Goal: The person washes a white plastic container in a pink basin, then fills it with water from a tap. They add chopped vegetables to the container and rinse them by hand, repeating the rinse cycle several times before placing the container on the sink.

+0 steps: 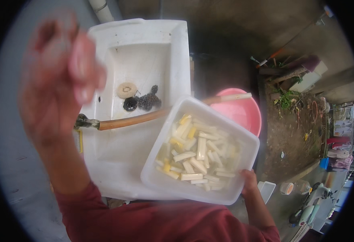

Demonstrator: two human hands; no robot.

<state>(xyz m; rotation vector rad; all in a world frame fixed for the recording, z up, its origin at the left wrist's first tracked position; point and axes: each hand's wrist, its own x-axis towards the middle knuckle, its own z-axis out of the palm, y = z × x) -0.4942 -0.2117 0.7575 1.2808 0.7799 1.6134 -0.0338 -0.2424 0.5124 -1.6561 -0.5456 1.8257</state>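
My right hand (249, 181) grips the lower right rim of a translucent white plastic tub (168, 128). Inside the tub lie many pale, stick-shaped cut pieces (200, 148), a few of them yellow, in what looks like water. The tub is tilted over the near right edge of a white sink (122, 157). My left hand (65, 69) is raised close to the camera at the left, blurred, its fingers bent; whether it holds anything is unclear. An orange-brown hose (134, 119) runs from a tap (87, 121) across the sink and behind the tub, its end over a pink basin (239, 112).
In the sink basin lie a round beige scrubber (126, 90) and a dark mesh scourer (149, 100) beside the black drain (130, 103). A yellow-edged brush (79, 140) is at the sink's left. Farther right are a soil bed (295, 127), a small white bucket (286, 188) and a scooter (311, 202).
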